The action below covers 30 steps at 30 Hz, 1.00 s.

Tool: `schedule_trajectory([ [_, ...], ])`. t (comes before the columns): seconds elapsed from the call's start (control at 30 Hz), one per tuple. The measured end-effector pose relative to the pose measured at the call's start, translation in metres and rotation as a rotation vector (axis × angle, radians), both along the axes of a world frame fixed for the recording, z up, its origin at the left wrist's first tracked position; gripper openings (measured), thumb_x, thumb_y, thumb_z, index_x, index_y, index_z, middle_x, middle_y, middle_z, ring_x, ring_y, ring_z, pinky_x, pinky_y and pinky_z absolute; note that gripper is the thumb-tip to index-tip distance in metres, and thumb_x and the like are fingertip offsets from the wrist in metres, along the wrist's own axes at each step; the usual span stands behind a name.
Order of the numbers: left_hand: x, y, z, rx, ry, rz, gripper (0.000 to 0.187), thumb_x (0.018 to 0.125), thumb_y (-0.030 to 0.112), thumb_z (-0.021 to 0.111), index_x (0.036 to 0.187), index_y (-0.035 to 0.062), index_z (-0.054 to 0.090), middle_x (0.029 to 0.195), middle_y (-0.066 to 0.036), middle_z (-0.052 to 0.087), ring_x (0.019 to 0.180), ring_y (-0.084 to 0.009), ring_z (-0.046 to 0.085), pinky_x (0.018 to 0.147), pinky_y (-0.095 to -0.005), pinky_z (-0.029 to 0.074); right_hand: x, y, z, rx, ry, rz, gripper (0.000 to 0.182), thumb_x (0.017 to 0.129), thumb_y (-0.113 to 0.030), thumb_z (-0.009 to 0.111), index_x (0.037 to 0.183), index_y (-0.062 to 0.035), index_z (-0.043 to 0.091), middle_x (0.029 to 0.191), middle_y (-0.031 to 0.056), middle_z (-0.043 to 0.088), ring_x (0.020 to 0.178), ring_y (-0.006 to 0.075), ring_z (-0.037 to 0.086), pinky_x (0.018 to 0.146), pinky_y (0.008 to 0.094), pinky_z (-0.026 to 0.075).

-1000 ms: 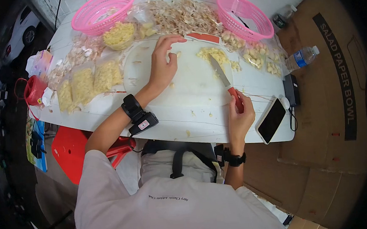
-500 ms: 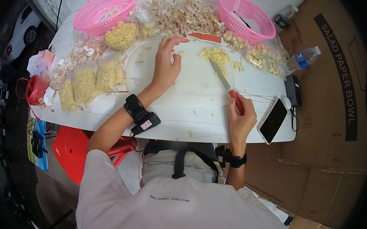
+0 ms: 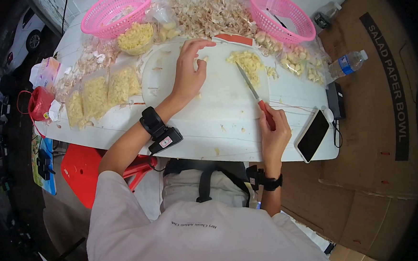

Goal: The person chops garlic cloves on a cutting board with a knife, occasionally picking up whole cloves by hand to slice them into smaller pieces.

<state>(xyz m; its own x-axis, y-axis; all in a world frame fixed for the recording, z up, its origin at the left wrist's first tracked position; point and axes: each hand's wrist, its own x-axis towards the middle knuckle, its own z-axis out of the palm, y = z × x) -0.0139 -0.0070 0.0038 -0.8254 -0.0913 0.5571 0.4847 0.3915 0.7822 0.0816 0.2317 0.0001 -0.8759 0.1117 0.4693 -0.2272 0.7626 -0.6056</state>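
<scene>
My right hand [image 3: 276, 129] is closed around the red handle of a knife [image 3: 250, 84]. The blade points away from me, its tip at the left side of a heap of chopped garlic [image 3: 249, 63]. Under both lies a round, whitish cutting board [image 3: 221, 98]. My left hand [image 3: 190, 74] hovers over the board's left half, fingers stretched out and thumb apart. A small garlic piece [image 3: 205, 59] shows beside its fingers. Beyond the board is a red and white knife sheath [image 3: 233, 39].
Filled bags of chopped garlic [image 3: 95, 95] lie left, near a full tub [image 3: 136, 38]. Garlic skins [image 3: 211, 15] pile up between a pink basket [image 3: 90, 24] and another pink basket [image 3: 256, 12]. Bagged cloves [image 3: 294, 58], a water bottle [image 3: 348, 64] and a phone [image 3: 313, 136] sit right.
The view has shifted slightly. The knife and my right hand have moved a touch up and left; my left hand keeps its pose.
</scene>
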Motion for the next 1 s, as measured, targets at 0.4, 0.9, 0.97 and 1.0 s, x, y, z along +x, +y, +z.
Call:
schedule_trajectory([
  [0.4,-0.0022,0.0003,-0.0006,0.008,0.035,0.009,0.047,0.076,-0.014,0.044,0.114,0.0065,0.064,0.12,-0.01,0.059,0.113,-0.0258,0.057,0.089,-0.0363,0.047,-0.0018,0.001,-0.0022,-0.106,0.021,0.024,0.023,0.09,-0.002,0.069,0.113,-0.0013,0.069,0.088,0.0118,0.066,0.074,0.0215,0.066,0.068,0.03,0.053],
  [0.9,-0.0017,-0.0003,-0.0011,0.015,0.03,0.005,0.047,0.075,-0.013,0.044,0.113,0.0066,0.064,0.119,-0.01,0.059,0.113,-0.0251,0.057,0.088,-0.0357,0.047,-0.0005,-0.0006,-0.0002,-0.087,-0.034,0.019,0.019,0.092,-0.006,0.067,0.111,-0.0019,0.068,0.091,0.0124,0.068,0.079,0.0217,0.07,0.07,0.0303,0.055],
  [0.97,-0.003,-0.0003,-0.0025,0.017,0.042,0.006,0.048,0.075,-0.013,0.044,0.114,0.0066,0.064,0.119,-0.01,0.059,0.113,-0.025,0.057,0.088,-0.0358,0.047,0.0009,-0.0002,-0.0001,-0.087,-0.004,0.006,0.019,0.092,-0.006,0.067,0.111,-0.0018,0.067,0.09,0.0125,0.068,0.079,0.0222,0.07,0.071,0.0303,0.055],
  [1.0,-0.0031,0.0,-0.0027,0.016,0.042,0.004,0.048,0.075,-0.013,0.044,0.114,0.0066,0.064,0.119,-0.01,0.059,0.113,-0.025,0.057,0.088,-0.0358,0.047,0.0001,0.0007,-0.0016,-0.083,-0.029,0.016,0.019,0.093,-0.006,0.067,0.111,-0.002,0.067,0.09,0.0124,0.068,0.079,0.0219,0.07,0.071,0.03,0.055],
])
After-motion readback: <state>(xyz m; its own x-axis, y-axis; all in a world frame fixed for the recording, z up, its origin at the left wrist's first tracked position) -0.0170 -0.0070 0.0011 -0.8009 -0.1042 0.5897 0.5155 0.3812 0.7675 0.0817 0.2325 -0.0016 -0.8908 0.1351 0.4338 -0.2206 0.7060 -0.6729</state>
